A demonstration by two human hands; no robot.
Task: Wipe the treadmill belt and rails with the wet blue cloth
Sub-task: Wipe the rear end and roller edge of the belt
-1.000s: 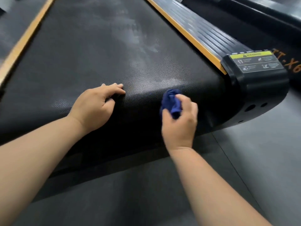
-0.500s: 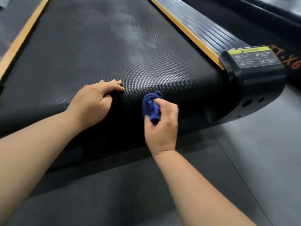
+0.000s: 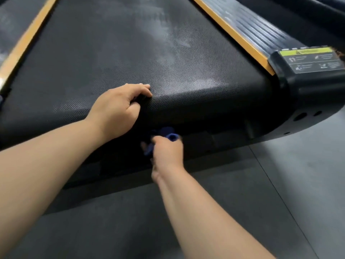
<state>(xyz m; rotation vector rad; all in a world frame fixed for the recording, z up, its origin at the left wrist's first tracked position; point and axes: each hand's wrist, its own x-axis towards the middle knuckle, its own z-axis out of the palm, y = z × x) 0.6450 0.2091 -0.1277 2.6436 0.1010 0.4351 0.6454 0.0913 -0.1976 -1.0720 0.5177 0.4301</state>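
Observation:
The black textured treadmill belt (image 3: 121, 45) fills the upper view and curves down over its rear end toward me. My left hand (image 3: 119, 107) rests on that rear curve, fingers bent over the belt's edge. My right hand (image 3: 166, 152) grips the bunched blue cloth (image 3: 169, 134) and holds it against the dark underside of the belt's rear end, just below my left hand. The hand hides part of the cloth. The ribbed black right rail (image 3: 261, 32) with its orange edge strip (image 3: 229, 32) runs up the right side.
A black end cap (image 3: 317, 86) with a yellow warning label (image 3: 315, 58) closes the right rail. The left rail's orange strip (image 3: 26, 42) runs up the left side. Pale dusty smears mark the belt (image 3: 164, 34). Grey floor (image 3: 298, 184) lies below and to the right.
My right hand has carried the cloth left and down, from the belt's rear curve to its underside. My left hand has stayed on the belt's edge.

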